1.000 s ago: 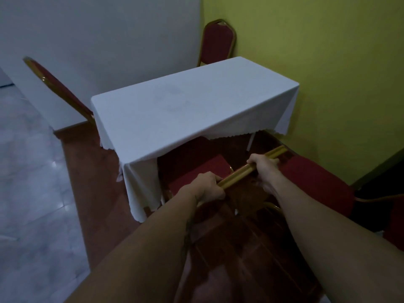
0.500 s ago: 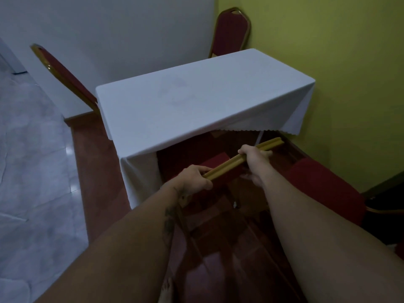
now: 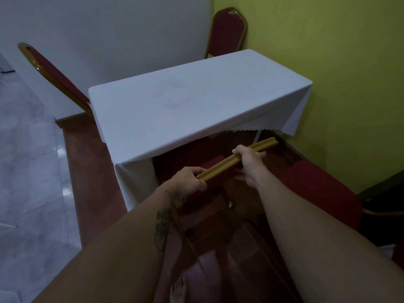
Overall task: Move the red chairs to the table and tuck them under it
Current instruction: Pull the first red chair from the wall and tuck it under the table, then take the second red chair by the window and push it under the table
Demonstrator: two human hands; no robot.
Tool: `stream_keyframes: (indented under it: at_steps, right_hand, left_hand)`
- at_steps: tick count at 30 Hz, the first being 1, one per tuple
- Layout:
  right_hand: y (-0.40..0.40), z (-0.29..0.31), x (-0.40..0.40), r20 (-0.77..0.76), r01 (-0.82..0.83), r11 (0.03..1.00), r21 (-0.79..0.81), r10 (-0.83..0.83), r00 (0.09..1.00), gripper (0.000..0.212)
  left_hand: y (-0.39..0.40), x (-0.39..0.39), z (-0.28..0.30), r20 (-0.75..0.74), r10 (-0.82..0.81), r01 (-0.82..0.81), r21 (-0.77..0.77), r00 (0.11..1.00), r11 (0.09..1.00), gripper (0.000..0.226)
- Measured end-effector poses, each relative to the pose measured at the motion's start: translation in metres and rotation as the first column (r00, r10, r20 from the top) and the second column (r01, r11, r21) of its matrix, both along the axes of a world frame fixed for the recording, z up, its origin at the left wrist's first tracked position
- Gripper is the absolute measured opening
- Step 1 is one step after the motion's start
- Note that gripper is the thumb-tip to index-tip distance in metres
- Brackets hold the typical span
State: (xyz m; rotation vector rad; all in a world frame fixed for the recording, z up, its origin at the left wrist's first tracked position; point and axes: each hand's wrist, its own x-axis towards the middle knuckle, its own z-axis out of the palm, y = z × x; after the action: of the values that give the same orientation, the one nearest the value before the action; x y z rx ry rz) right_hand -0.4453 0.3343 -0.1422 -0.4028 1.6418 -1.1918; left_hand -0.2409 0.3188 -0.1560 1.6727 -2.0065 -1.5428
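Observation:
A table (image 3: 196, 106) under a white cloth stands in the corner. My left hand (image 3: 190, 179) and my right hand (image 3: 249, 159) both grip the gold top rail of a red chair (image 3: 220, 169). That chair's red seat lies under the table's near edge. A second red chair (image 3: 54, 75) stands at the table's left end, its back tilted. A third red chair (image 3: 227, 32) stands behind the table's far end against the wall. The red seat of a fourth chair (image 3: 317, 189) sits to the right of my right arm.
A yellow wall (image 3: 338, 62) runs close along the table's right side and a white wall along the back. The floor is red-brown wood near the table and pale tile (image 3: 28, 171) on the left. My bare foot (image 3: 178, 289) shows at the bottom.
The held chair has slid forward, its seat going further under the table's near edge. My arms have stretched out and the view has shifted a little.

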Motion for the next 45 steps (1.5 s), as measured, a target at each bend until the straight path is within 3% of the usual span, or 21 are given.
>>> stream_keyframes:
  at_steps: [6, 12, 14, 17, 24, 35, 42, 43, 45]
  right_hand:
    - [-0.011, 0.004, 0.001, -0.016, -0.031, 0.999, 0.035, 0.031, 0.999, 0.088]
    - [0.003, 0.004, -0.031, -0.087, -0.175, 0.981, 0.085, 0.182, 0.979, 0.09]
    - [0.014, 0.01, -0.053, -0.118, -0.183, 0.978, 0.097, 0.194, 0.974, 0.085]
    - [0.036, 0.029, -0.094, -0.274, -0.145, 0.977, 0.159, 0.185, 0.944, 0.092]
    - [0.113, 0.081, -0.208, -0.565, 0.076, 0.942, 0.327, 0.131, 0.815, 0.074]
    - [0.255, 0.122, -0.43, -0.749, 0.352, 0.844, 0.404, 0.085, 0.657, 0.068]
    - [0.296, 0.122, -0.521, -0.841, 0.478, 0.777, 0.41, 0.119, 0.528, 0.027]
    - [0.297, 0.12, -0.524, -0.848, 0.482, 0.779, 0.401, 0.115, 0.518, 0.026]
    - [0.299, 0.112, -0.543, -0.836, 0.511, 0.724, 0.464, 0.166, 0.523, 0.045]
  left_hand:
    - [-0.007, 0.003, 0.009, -0.003, -0.012, 0.013, 0.013, 1.0, 1.0, 0.054]
    - [-0.026, -0.006, 0.035, -0.025, -0.206, 0.207, 0.139, 0.978, 0.968, 0.058]
    - [-0.036, -0.02, 0.049, -0.078, -0.205, 0.211, 0.072, 0.976, 0.975, 0.066]
    - [-0.046, -0.065, 0.079, -0.149, -0.27, 0.251, -0.134, 0.951, 0.959, 0.06]
    - [-0.023, -0.212, 0.125, -0.21, -0.51, 0.387, -0.436, 0.834, 0.812, 0.035]
    - [0.061, -0.453, 0.105, -0.236, -0.674, 0.622, -0.261, 0.7, 0.738, 0.022]
    - [0.129, -0.574, 0.096, -0.271, -0.741, 0.733, -0.151, 0.615, 0.663, 0.021]
    - [0.134, -0.58, 0.095, -0.279, -0.751, 0.745, -0.148, 0.599, 0.65, 0.018]
    - [0.145, -0.608, 0.088, -0.272, -0.78, 0.786, -0.113, 0.564, 0.608, 0.012]
